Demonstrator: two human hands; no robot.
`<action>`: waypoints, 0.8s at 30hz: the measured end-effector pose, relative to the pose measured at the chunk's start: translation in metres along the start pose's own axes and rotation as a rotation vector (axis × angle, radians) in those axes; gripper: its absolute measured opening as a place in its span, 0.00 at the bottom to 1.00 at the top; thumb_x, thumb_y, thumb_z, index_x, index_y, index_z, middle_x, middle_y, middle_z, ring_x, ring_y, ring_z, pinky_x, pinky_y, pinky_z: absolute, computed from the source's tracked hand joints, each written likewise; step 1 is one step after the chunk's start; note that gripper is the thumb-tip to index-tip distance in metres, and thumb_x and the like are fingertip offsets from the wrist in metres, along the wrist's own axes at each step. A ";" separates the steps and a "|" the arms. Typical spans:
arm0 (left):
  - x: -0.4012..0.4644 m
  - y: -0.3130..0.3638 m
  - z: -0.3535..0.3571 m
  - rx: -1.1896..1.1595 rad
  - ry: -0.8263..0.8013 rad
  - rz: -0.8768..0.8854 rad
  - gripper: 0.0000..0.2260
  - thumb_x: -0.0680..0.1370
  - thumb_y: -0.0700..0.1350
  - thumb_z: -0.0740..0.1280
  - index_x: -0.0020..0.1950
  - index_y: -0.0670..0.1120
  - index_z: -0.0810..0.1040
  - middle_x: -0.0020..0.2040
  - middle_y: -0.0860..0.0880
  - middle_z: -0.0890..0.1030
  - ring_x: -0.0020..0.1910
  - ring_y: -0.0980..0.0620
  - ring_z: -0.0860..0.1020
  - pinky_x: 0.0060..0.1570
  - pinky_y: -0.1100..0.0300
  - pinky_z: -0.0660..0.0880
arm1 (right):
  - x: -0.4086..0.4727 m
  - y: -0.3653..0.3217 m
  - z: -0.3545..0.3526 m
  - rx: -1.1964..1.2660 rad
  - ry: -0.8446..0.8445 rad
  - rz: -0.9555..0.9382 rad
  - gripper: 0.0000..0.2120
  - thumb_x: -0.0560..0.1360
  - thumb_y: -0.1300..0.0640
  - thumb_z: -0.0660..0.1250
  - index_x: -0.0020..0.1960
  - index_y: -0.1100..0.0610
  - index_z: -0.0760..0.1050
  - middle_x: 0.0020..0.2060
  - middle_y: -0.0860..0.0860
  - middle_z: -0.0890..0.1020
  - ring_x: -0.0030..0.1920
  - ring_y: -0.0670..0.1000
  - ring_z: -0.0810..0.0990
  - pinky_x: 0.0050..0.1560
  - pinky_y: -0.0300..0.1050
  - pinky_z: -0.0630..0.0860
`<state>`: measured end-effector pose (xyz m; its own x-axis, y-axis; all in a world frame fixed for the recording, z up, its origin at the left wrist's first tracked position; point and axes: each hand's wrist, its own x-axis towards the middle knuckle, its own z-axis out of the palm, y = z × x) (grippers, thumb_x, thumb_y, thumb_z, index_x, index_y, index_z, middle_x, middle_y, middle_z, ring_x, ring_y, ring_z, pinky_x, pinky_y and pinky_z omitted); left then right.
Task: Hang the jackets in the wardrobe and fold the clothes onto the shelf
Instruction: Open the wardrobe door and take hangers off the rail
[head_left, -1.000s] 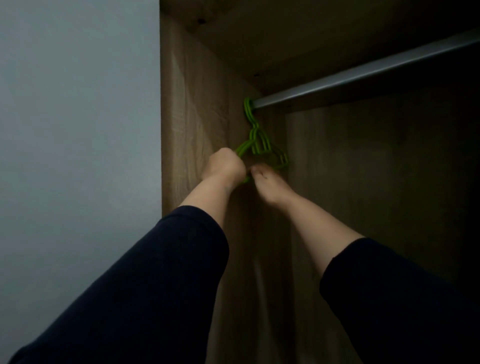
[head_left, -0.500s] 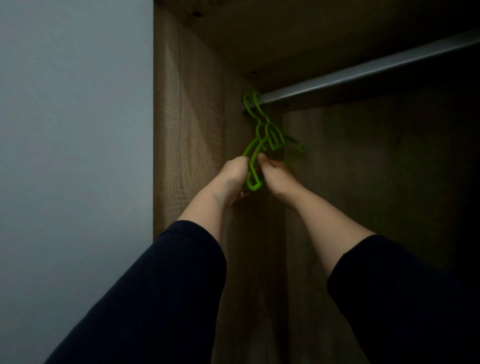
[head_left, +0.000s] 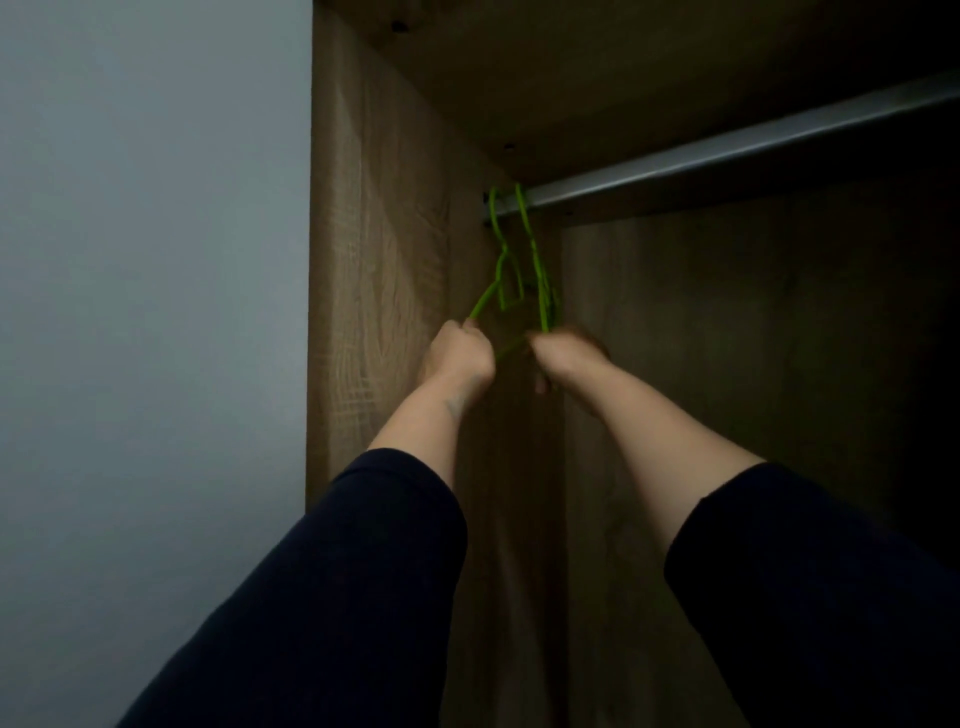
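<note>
Left hand (head_left: 457, 353) is up at the green hangers (head_left: 519, 270), fingers curled round the lower arm of the left one, and the right hand (head_left: 563, 356) grips the bottom of the right one, though motion blur smears its fingers. The two hands sit just beside each other below the rail (head_left: 727, 156). Two thin bright-green hooks loop over the rail's left end, a little apart, right where the rail meets the wardrobe side panel (head_left: 379, 234). Both hangers hang with their necks running down from the rail, the left one's arm slanting down-left into the left hand. Their lower bars are hidden behind the hands, and how many hangers are bunched here is hard to make out in the gloom. Dark sleeves (head_left: 363, 571) cover both forearms below the hands. The rail's right stretch runs off frame, the interior beneath it lost in shadow.
</note>
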<state>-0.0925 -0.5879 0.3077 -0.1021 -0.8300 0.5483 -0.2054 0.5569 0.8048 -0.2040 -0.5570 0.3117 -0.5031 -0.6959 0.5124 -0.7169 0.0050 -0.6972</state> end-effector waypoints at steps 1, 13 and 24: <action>0.000 0.000 0.001 0.026 0.008 -0.001 0.19 0.84 0.49 0.49 0.69 0.42 0.68 0.68 0.40 0.71 0.67 0.40 0.69 0.62 0.53 0.66 | -0.001 0.000 -0.002 -0.056 0.056 -0.005 0.20 0.79 0.47 0.55 0.43 0.59 0.79 0.35 0.53 0.82 0.47 0.57 0.81 0.46 0.43 0.70; -0.002 0.002 0.005 0.111 0.022 -0.030 0.18 0.84 0.47 0.48 0.72 0.45 0.64 0.67 0.41 0.72 0.63 0.42 0.73 0.50 0.55 0.67 | -0.029 -0.021 -0.048 -0.257 0.159 -0.138 0.19 0.82 0.48 0.52 0.69 0.54 0.66 0.67 0.59 0.73 0.67 0.61 0.71 0.62 0.48 0.68; -0.045 -0.027 0.013 0.189 0.008 -0.099 0.24 0.78 0.39 0.62 0.73 0.42 0.61 0.73 0.42 0.63 0.72 0.39 0.63 0.69 0.50 0.63 | -0.117 0.037 -0.058 -0.356 0.075 -0.046 0.18 0.82 0.49 0.52 0.64 0.58 0.69 0.64 0.61 0.75 0.64 0.62 0.73 0.57 0.47 0.69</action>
<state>-0.0952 -0.5662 0.2588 -0.0646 -0.8798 0.4710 -0.3928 0.4563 0.7984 -0.2000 -0.4337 0.2553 -0.4908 -0.6468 0.5837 -0.8562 0.2339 -0.4607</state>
